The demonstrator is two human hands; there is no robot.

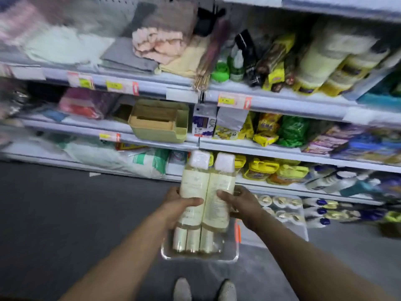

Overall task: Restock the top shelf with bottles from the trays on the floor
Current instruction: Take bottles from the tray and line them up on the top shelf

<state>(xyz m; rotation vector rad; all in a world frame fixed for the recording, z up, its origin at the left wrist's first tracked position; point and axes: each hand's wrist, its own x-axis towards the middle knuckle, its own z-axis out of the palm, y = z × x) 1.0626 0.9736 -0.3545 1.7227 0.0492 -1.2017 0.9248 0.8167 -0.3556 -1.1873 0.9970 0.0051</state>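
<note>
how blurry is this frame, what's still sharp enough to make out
Head view: motion blur smears the shelves, worst toward the edges, where wide-angle distortion bends them; the two bottles, the left hand and the right hand at centre stay fairly sharp, label text unreadable.

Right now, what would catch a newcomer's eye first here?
Two pale bottles with white caps, held side by side at centre frame, the left hand and right hand each gripping one. Below them a clear tray on the floor holds more bottles. Behind, the shelves are crammed with colourful packets.
</note>
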